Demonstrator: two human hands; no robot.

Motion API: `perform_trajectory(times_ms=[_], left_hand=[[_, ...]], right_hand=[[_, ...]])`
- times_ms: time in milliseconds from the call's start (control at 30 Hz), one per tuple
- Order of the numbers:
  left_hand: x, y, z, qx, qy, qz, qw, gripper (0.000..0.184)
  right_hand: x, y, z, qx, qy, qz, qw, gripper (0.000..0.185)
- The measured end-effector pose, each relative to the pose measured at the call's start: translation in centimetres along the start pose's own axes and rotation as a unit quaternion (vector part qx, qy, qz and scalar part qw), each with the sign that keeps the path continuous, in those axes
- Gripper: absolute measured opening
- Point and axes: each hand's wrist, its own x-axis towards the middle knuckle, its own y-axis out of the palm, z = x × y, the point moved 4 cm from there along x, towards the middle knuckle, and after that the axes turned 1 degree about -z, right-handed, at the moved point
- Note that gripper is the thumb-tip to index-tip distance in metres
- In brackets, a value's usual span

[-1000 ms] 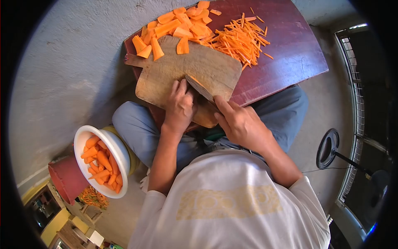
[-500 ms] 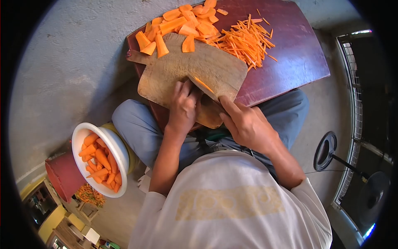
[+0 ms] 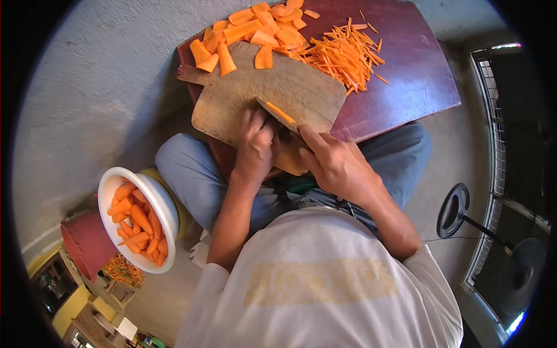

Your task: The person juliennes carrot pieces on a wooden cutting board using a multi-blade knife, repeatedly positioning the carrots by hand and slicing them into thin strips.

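Note:
A wooden cutting board (image 3: 272,81) lies at the near edge of a dark red table. My right hand (image 3: 342,168) is wrapped round the handle of a knife (image 3: 285,118), whose blade points up and left over the board, with an orange carrot strip (image 3: 281,112) along it. Beside the blade, my left hand (image 3: 255,142) is closed with curled fingers on the board; what it holds is hidden. Flat carrot slices (image 3: 264,29) are heaped at the board's far edge, and thin carrot sticks (image 3: 347,55) lie in a pile to their right.
The red table (image 3: 406,64) extends right. At the lower left stands a white bowl (image 3: 168,217) of peeled carrots (image 3: 140,219), near a red bucket (image 3: 87,246) and a heap of peelings (image 3: 125,271). A black round-based stand (image 3: 454,210) is at the right.
The knife blade has shifted slightly beside my left fingers, and a carrot strip now shows more clearly along it. Both hands keep their grips.

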Motion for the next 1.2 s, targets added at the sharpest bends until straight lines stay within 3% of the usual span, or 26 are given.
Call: perform_trajectory(times_ms=[267, 567, 667, 767, 967, 1200], left_hand=[[-1.0, 0.3, 1.1, -0.019, -0.013, -0.011, 1.000, 0.037], [-1.2, 0.5, 1.3, -0.016, -0.010, -0.030, 0.999, 0.033], [-0.7, 0.1, 0.9, -0.027, -0.017, -0.056, 0.998, 0.031], [-1.1, 0.4, 1.0, -0.024, -0.042, -0.041, 0.998, 0.030], [-1.4, 0.6, 1.3, -0.021, -0.039, -0.045, 0.998, 0.027], [-1.2, 0.4, 1.5, -0.028, -0.026, -0.058, 0.998, 0.027]], right_hand=[[0.6, 0.6, 0.3, 0.006, -0.025, -0.015, 1.000, 0.036], [0.4, 0.4, 0.6, 0.016, 0.021, 0.020, 0.999, 0.041], [-0.9, 0.2, 1.3, 0.008, -0.010, -0.015, 1.000, 0.030], [-0.1, 1.0, 0.7, 0.006, -0.025, -0.026, 0.999, 0.032], [-1.3, 0.6, 0.8, 0.031, 0.024, 0.013, 0.999, 0.039], [-0.7, 1.2, 0.9, 0.020, -0.041, -0.045, 0.998, 0.037]])
